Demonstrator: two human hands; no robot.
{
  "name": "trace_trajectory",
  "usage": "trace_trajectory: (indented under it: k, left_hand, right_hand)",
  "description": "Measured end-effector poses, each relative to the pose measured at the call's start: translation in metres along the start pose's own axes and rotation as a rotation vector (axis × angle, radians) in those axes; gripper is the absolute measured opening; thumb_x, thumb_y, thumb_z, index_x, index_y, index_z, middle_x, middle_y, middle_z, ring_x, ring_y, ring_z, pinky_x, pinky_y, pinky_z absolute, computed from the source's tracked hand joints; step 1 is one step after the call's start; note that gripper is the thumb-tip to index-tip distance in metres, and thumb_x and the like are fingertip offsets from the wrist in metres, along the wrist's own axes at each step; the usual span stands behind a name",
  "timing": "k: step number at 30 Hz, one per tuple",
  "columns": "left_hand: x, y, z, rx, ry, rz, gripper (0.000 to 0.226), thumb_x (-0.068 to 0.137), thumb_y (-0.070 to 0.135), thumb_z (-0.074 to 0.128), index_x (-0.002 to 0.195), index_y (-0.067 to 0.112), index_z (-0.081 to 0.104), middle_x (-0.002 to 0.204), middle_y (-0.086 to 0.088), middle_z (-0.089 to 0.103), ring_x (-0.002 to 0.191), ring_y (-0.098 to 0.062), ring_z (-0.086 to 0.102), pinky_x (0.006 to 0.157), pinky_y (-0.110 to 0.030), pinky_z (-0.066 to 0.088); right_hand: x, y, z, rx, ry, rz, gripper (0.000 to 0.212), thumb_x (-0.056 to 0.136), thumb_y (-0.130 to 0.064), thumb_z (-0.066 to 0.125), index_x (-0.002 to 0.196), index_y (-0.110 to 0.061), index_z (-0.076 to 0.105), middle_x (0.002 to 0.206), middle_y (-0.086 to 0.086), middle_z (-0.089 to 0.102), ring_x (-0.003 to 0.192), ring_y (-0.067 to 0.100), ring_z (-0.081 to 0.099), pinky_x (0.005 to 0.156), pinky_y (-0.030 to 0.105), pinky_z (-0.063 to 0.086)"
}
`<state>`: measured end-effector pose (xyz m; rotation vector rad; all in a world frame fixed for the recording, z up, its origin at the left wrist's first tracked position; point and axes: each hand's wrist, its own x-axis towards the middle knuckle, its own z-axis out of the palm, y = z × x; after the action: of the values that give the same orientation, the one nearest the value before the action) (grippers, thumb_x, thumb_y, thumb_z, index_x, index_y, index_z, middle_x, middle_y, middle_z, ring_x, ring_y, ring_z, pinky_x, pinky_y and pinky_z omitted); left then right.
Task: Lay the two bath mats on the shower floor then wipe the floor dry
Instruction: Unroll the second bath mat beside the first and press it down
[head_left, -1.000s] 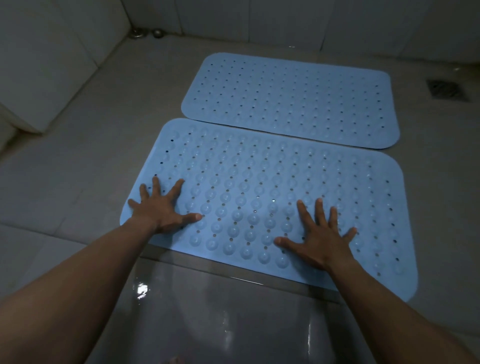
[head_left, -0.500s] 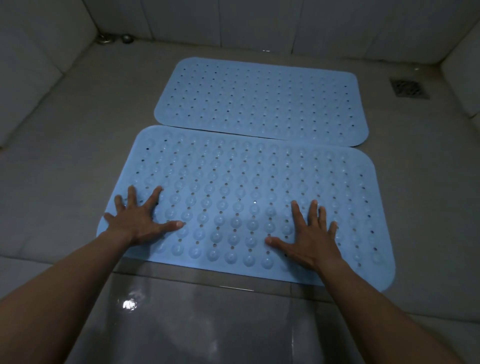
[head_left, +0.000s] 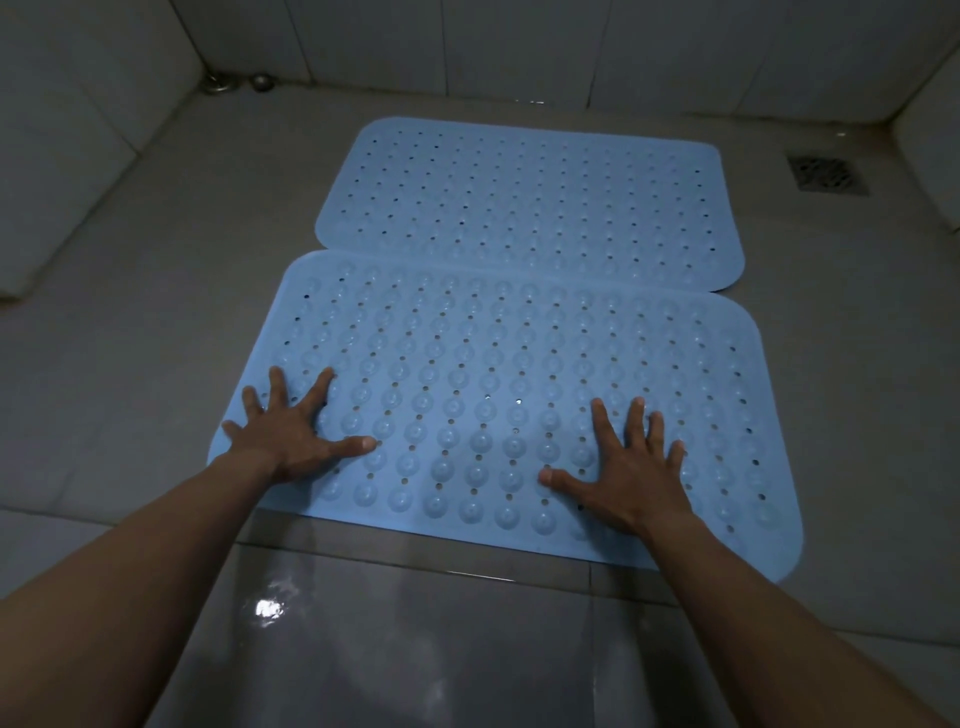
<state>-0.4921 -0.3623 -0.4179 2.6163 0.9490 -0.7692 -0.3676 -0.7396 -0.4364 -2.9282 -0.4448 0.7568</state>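
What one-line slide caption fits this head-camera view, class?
Both hands, left hand and right hand, press flat on the near blue bath mat, beside the far mat on the shower floor.

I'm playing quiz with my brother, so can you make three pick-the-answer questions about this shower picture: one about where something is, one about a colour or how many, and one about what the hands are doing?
1. Where is the floor drain?
A. far right corner
B. under the near mat
C. beside the left hand

2. How many blue mats lie on the floor?
A. one
B. two
C. four

3. What are the hands doing?
A. holding a cloth
B. rolling up a mat
C. pressing flat with fingers spread

Answers:
1 A, the dark grate sits by the right wall, past the far mat.
2 B, the far mat and the near mat lie edge to edge.
3 C, the left hand and right hand lie palm down on the near mat, holding nothing.
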Motion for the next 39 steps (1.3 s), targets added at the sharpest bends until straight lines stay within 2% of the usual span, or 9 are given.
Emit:
trace_trajectory:
  k: [5,8,11,13,16,19,24,28,39]
  left_hand:
    - [-0.006,0.002,-0.004,0.008,0.0,-0.023,0.132,0.045,0.104,0.039,0.15,0.05,-0.02,0.162,-0.003,-0.03,0.15,-0.04,-0.016,0.117,-0.067,0.003]
    - [-0.006,0.002,-0.003,-0.016,0.018,-0.028,0.125,0.05,0.104,0.034,0.151,0.05,-0.016,0.163,-0.002,-0.026,0.151,-0.039,-0.014,0.117,-0.067,0.003]
    - [-0.005,0.003,-0.005,-0.017,0.072,-0.039,0.111,0.06,0.102,0.024,0.152,0.051,-0.008,0.166,-0.001,-0.015,0.151,-0.038,-0.007,0.117,-0.067,0.009]
    - [-0.002,0.004,-0.01,-0.015,0.1,-0.034,0.107,0.062,0.1,0.028,0.152,0.049,0.001,0.166,-0.004,-0.005,0.151,-0.039,-0.002,0.116,-0.066,0.014]
    - [0.005,0.002,-0.014,-0.063,0.154,-0.018,0.111,0.054,0.102,0.034,0.148,0.047,0.015,0.161,-0.008,0.006,0.15,-0.035,0.002,0.114,-0.068,0.017]
    - [0.014,0.002,-0.005,-0.104,0.138,-0.006,0.121,0.047,0.104,0.04,0.15,0.047,0.012,0.165,-0.006,-0.004,0.152,-0.034,-0.003,0.114,-0.069,0.013]
    - [0.024,-0.001,0.004,-0.054,0.131,-0.01,0.127,0.039,0.11,0.024,0.149,0.057,-0.009,0.166,-0.007,-0.013,0.151,-0.041,-0.005,0.115,-0.069,0.008]
    - [0.028,-0.001,0.006,-0.033,0.097,-0.022,0.123,0.042,0.109,0.027,0.149,0.059,-0.006,0.165,-0.008,-0.015,0.149,-0.044,-0.006,0.115,-0.069,0.007]
    - [0.019,0.004,0.002,-0.016,0.082,-0.031,0.126,0.04,0.109,0.025,0.149,0.057,-0.01,0.165,-0.008,-0.019,0.15,-0.043,-0.009,0.115,-0.071,0.006]
  right_hand:
    - [0.004,0.0,0.003,-0.017,0.0,0.005,0.126,0.05,-0.106,0.014,0.148,-0.039,-0.028,0.156,0.01,-0.037,0.145,0.035,-0.028,0.115,0.059,-0.011]
    - [0.003,-0.002,0.002,-0.034,-0.002,0.016,0.126,0.051,-0.105,0.016,0.148,-0.039,-0.028,0.156,0.01,-0.036,0.146,0.036,-0.026,0.115,0.06,-0.009]
    - [0.002,-0.004,0.001,-0.04,-0.001,0.016,0.125,0.053,-0.104,0.019,0.149,-0.038,-0.027,0.157,0.011,-0.034,0.147,0.037,-0.024,0.116,0.06,-0.008]
    - [0.002,-0.004,0.0,-0.037,0.0,0.023,0.124,0.055,-0.104,0.02,0.15,-0.038,-0.025,0.158,0.011,-0.033,0.147,0.036,-0.024,0.116,0.06,-0.007]
    - [0.0,-0.005,-0.006,-0.04,-0.005,0.029,0.124,0.056,-0.103,0.024,0.152,-0.038,-0.021,0.159,0.011,-0.031,0.148,0.035,-0.021,0.118,0.059,-0.005]
    - [-0.006,-0.004,-0.012,-0.009,-0.003,0.03,0.122,0.06,-0.099,0.035,0.154,-0.039,-0.015,0.162,0.011,-0.024,0.15,0.033,-0.017,0.119,0.058,-0.004]
    - [-0.007,0.002,-0.011,0.049,-0.03,0.006,0.123,0.059,-0.1,0.035,0.152,-0.041,-0.018,0.16,0.007,-0.03,0.148,0.031,-0.025,0.117,0.056,-0.011]
    - [-0.007,0.008,-0.01,0.053,-0.036,-0.016,0.122,0.06,-0.099,0.034,0.151,-0.04,-0.021,0.157,0.005,-0.036,0.145,0.03,-0.031,0.116,0.055,-0.015]
    - [-0.005,0.01,-0.006,0.005,-0.022,-0.027,0.12,0.061,-0.1,0.029,0.151,-0.039,-0.024,0.156,0.005,-0.037,0.145,0.031,-0.03,0.117,0.056,-0.014]
